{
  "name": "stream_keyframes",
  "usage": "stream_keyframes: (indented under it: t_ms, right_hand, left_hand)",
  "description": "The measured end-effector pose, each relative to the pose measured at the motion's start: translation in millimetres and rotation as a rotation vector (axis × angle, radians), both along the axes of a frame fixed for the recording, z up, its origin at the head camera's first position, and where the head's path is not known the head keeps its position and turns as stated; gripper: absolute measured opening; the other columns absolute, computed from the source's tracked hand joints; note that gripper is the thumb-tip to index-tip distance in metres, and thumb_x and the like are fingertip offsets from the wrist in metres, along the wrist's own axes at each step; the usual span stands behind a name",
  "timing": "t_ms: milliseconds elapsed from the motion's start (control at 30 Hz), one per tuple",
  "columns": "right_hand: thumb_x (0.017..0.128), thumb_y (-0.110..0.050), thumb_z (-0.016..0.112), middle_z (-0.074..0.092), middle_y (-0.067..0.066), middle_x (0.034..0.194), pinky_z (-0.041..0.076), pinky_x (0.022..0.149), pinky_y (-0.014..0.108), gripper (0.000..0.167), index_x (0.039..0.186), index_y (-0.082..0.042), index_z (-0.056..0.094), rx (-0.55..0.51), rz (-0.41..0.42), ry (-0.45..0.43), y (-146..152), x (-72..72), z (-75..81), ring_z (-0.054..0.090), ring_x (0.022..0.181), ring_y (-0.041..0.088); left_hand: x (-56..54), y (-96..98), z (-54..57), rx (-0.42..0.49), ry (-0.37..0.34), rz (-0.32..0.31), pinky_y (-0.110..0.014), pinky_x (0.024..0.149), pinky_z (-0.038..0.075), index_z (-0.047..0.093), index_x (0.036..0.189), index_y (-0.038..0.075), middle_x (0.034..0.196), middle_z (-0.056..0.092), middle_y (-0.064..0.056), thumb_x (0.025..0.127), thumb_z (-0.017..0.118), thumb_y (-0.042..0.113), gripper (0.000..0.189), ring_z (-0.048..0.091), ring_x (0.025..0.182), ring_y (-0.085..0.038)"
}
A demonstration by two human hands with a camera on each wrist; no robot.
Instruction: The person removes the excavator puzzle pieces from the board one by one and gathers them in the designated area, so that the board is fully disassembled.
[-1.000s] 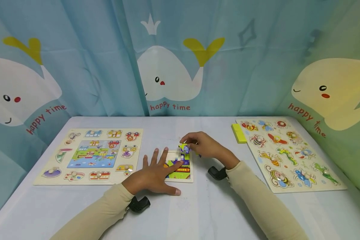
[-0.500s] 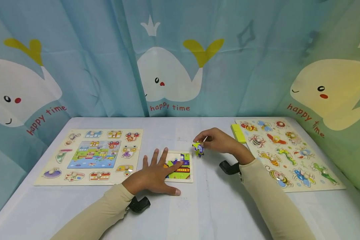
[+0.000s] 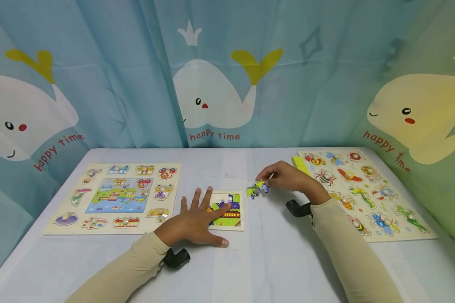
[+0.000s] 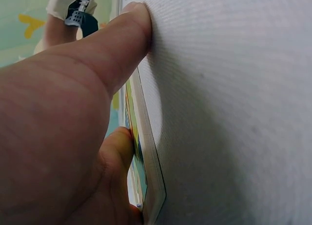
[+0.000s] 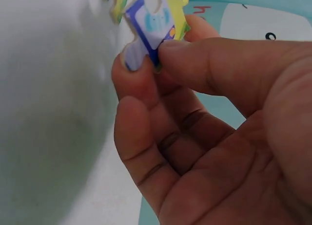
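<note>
My left hand (image 3: pixel 195 223) lies spread over a small wooden jigsaw puzzle (image 3: pixel 233 222), its fingers straight. The thumb touches the tabletop in front of the board, and in the left wrist view the board's pale edge (image 4: pixel 152 171) runs beside the hand. To the right of the puzzle, my right hand (image 3: pixel 290 180) pinches a yellow and purple jigsaw piece (image 5: pixel 153 25) between thumb and fingers. Just left of that piece, a green and purple jigsaw piece (image 3: pixel 252 192) is on the table. The upper left of the puzzle shows bare wood, partly hidden by my left fingers.
A large knob puzzle board (image 3: pixel 76 225) with vehicles stands flat on the left of the white table (image 3: pixel 246 269). On the right lies another knob board (image 3: pixel 398 235) with insects, with a yellow block (image 3: pixel 299 163) by its far left corner. A whale-print curtain (image 3: pixel 307 109) hangs behind.
My right hand has moved right, away from the puzzle, with the yellow and purple piece. The green and purple piece now shows apart on the table. My left hand has stayed put.
</note>
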State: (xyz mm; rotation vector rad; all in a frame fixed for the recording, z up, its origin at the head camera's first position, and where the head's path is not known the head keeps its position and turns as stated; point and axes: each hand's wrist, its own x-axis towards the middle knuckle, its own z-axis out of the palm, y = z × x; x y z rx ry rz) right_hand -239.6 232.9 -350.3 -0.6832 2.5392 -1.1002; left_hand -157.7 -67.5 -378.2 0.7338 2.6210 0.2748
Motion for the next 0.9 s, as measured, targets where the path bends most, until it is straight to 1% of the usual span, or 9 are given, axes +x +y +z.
stream_keyframes:
  t_ms: [100,333,500,667,900]
  right_hand:
    - [0.087,0.010,0.059,0.066,0.007,0.094,0.047,0.068,0.030,0.023,0.104,0.002,0.073,0.015,0.004,-0.013,4.2,-1.8,-2.5,0.053,0.085,0.023]
    - [0.086,0.012,0.059,0.063,0.005,0.084,0.043,0.060,0.027,0.023,0.100,0.002,0.074,0.050,0.021,-0.020,8.7,-2.9,-5.5,0.050,0.073,0.018]
    - [0.087,0.011,0.058,0.062,0.004,0.082,0.041,0.060,0.026,0.022,0.100,0.002,0.073,0.069,0.013,-0.040,6.5,-2.0,-5.8,0.049,0.071,0.017]
    - [0.089,0.009,0.058,0.064,0.004,0.085,0.042,0.061,0.028,0.021,0.101,0.001,0.073,0.099,-0.010,-0.064,4.4,-2.3,-7.6,0.049,0.072,0.017]
    - [0.089,0.006,0.060,0.065,0.005,0.089,0.045,0.064,0.031,0.020,0.102,-0.002,0.073,0.177,-0.044,-0.066,-0.1,-4.4,-10.4,0.051,0.074,0.018]
  left_hand:
    - [0.0,0.1,-0.5,0.003,-0.001,0.000,-0.071,0.104,-0.004,0.024,0.153,0.042,0.161,-0.011,-0.014,0.073,0.065,0.073,0.095,-0.014,0.143,-0.042]
    - [-0.2,-0.1,-1.5,0.015,0.003,-0.001,-0.070,0.104,-0.004,0.024,0.153,0.042,0.161,-0.011,-0.014,0.073,0.065,0.073,0.095,-0.013,0.143,-0.042]
    - [-0.6,-0.5,-1.8,0.019,0.005,-0.004,-0.070,0.104,-0.004,0.024,0.153,0.042,0.161,-0.011,-0.014,0.073,0.065,0.073,0.095,-0.014,0.143,-0.042]
    - [-0.9,-0.5,-2.1,0.010,0.004,-0.009,-0.071,0.104,-0.004,0.023,0.153,0.042,0.161,-0.012,-0.014,0.074,0.064,0.074,0.095,-0.015,0.143,-0.042]
    - [-0.8,-0.1,-2.3,0.008,0.003,-0.005,-0.070,0.104,-0.004,0.023,0.153,0.043,0.161,-0.013,-0.014,0.073,0.064,0.074,0.096,-0.015,0.143,-0.041]
